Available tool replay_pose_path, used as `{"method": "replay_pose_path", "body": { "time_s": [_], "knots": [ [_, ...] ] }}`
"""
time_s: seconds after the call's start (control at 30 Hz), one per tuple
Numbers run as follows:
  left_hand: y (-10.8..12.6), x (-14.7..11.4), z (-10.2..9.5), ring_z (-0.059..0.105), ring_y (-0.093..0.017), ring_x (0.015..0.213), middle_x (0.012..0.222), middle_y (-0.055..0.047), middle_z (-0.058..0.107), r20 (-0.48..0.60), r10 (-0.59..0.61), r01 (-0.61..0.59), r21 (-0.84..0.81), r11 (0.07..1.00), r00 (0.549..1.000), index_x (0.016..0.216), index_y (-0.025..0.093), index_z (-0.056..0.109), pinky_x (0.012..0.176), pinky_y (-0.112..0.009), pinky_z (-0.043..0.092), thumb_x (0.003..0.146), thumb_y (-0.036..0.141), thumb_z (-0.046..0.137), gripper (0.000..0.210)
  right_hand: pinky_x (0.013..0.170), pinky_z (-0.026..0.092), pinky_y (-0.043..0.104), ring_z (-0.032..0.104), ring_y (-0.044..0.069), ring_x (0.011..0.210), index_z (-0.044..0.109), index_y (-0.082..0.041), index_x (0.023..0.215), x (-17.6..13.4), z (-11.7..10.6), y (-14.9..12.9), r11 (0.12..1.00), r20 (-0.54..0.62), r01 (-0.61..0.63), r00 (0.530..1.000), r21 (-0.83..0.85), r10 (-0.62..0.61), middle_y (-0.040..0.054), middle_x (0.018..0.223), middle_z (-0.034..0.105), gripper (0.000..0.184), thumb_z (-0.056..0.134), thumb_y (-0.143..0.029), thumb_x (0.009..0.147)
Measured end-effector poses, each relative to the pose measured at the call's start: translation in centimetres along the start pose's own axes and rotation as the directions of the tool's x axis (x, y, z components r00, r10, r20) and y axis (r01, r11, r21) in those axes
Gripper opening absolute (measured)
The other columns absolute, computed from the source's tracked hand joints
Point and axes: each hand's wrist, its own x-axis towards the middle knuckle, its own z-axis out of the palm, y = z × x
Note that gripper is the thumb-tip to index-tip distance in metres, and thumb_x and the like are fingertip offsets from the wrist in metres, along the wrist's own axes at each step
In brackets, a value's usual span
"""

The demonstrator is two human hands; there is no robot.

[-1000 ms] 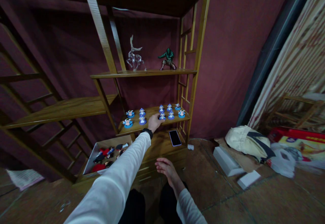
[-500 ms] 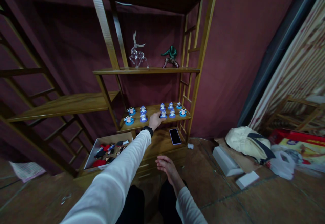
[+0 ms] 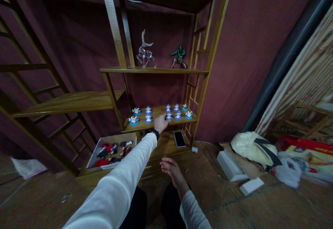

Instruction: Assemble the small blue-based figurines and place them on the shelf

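My left hand (image 3: 161,123), with a black band at the wrist, reaches onto the lower shelf (image 3: 158,112). Its finger and thumb are at the left side of a small purple-and-white figurine (image 3: 169,116) in the front row, which still stands on the shelf. Just behind is a similar figurine (image 3: 168,108), and another figurine (image 3: 177,115) stands to its right. Blue-based figurines (image 3: 188,114) stand at the right end, with a matching one (image 3: 133,120) at the left end. Low in front of the cabinet, my right hand (image 3: 171,169) hovers with nothing in it, fingers loosely extended.
A phone (image 3: 179,139) lies on the cabinet top below the shelf. To its left is an open box (image 3: 95,154) of red and black figures. A clear deer (image 3: 146,55) and a green figure (image 3: 179,57) stand above. White boxes (image 3: 231,166) and a bag (image 3: 253,147) lie on the floor.
The view has shifted slightly. My left hand stays at the same front-row figurine, its fingers slightly shifted against it. My right hand keeps its place and shape.
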Motion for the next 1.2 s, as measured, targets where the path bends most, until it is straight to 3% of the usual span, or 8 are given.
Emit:
{"method": "replay_pose_path", "body": {
  "time_s": [0.17, 0.67, 0.87, 1.03, 1.2],
  "knots": [
    [-0.1, -0.1, 0.1, 0.06, -0.022, 0.099, 0.105, -0.007, 0.067, -0.036, 0.047, -0.046, 0.045, 0.998, 0.998, 0.114, 0.022, 0.06, 0.083, -0.027, 0.042, 0.074, 0.034, 0.062, 0.041, 0.075, 0.046, 0.034, 0.061, 0.018, 0.079, 0.065, -0.018, 0.093, -0.1, 0.0, 0.0, 1.0, 0.005, 0.006, 1.0, 0.005, -0.006, 0.0089, 0.091, 0.068, 0.045, 0.074, -0.045, 0.057],
    [-0.2, -0.5, -0.4, 0.059, -0.024, 0.1, 0.103, -0.009, 0.067, -0.005, 0.02, -0.02, 0.009, 1.0, 1.0, 0.114, 0.019, 0.058, 0.084, -0.028, 0.042, 0.074, 0.031, 0.063, 0.042, 0.074, 0.047, 0.032, 0.062, 0.019, 0.082, 0.064, -0.018, 0.095, -0.4, 0.4, -0.1, 1.0, 0.006, -0.003, 1.0, -0.026, 0.003, 0.0093, 0.093, 0.068, 0.044, 0.072, -0.043, 0.06],
    [-1.1, -1.4, -0.2, 0.055, -0.025, 0.107, 0.11, -0.013, 0.063, -0.07, 0.143, -0.144, -0.005, 0.99, 0.987, 0.121, 0.014, 0.052, 0.092, -0.034, 0.04, 0.077, 0.022, 0.058, 0.045, 0.072, 0.048, 0.03, 0.063, 0.018, 0.08, 0.065, -0.017, 0.093, -0.1, 0.6, 0.1, 0.999, 0.002, -0.031, 1.0, -0.02, 0.031, 0.0093, 0.092, 0.069, 0.043, 0.074, -0.04, 0.057],
    [-2.4, -6.3, -0.4, 0.043, -0.022, 0.122, 0.129, -0.011, 0.051, -0.195, 0.278, -0.302, -0.1, 0.948, 0.94, 0.129, 0.017, 0.044, 0.104, -0.039, 0.032, 0.078, 0.014, 0.051, 0.051, 0.07, 0.048, 0.03, 0.063, 0.019, 0.079, 0.065, -0.018, 0.091, 0.1, 0.8, 0.2, 0.999, -0.004, -0.044, 0.999, -0.018, 0.044, 0.0086, 0.091, 0.069, 0.043, 0.075, -0.038, 0.055],
    [-6.1, -14.3, 0.2, 0.039, -0.017, 0.126, 0.133, -0.004, 0.048, -0.21, 0.229, -0.274, -0.214, 0.938, 0.95, 0.121, 0.026, 0.053, 0.107, -0.04, 0.031, 0.082, 0.012, 0.041, 0.043, 0.068, 0.047, 0.03, 0.063, 0.018, 0.075, 0.066, -0.018, 0.088, 0.1, 1.6, 0.5, 0.997, -0.021, -0.038, 0.999, -0.07, 0.037, 0.0063, 0.083, 0.069, 0.039, 0.074, -0.039, 0.056]
  ]
}}
